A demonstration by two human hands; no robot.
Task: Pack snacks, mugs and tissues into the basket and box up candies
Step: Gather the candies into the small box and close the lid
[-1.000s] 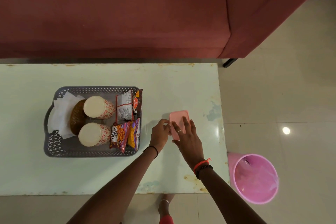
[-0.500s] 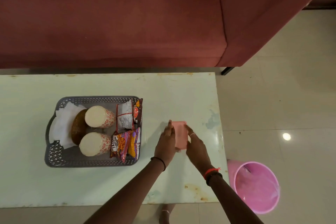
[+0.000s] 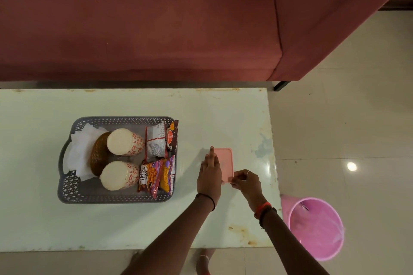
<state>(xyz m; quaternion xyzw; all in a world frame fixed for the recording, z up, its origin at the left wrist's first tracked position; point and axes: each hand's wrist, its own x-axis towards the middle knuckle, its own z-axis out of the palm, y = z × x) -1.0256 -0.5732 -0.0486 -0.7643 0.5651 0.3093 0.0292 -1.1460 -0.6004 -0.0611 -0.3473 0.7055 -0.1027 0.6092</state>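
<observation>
A grey perforated basket [image 3: 116, 198] stands on the pale table [image 3: 134, 102]. Inside lie white tissues [image 3: 78, 154], a brown wicker piece [image 3: 99, 154], two patterned mugs on their sides [image 3: 125, 142] [image 3: 119, 175] and several snack packets [image 3: 157, 173]. To its right sits a small pink box [image 3: 226, 161] with its lid on. My left hand [image 3: 210, 172] lies flat along the box's left edge, fingers stretched out. My right hand [image 3: 245, 182] pinches the box's near right corner.
A dark red sofa [image 3: 156, 29] runs along the table's far side. A pink bin [image 3: 316, 227] with a clear liner stands on the tiled floor by the table's near right corner. My foot [image 3: 203, 261] shows below the table edge.
My right hand slid off the lid's top down to the near right corner. My left hand stretched flat along the left edge. The camera view shifted, showing more sofa.
</observation>
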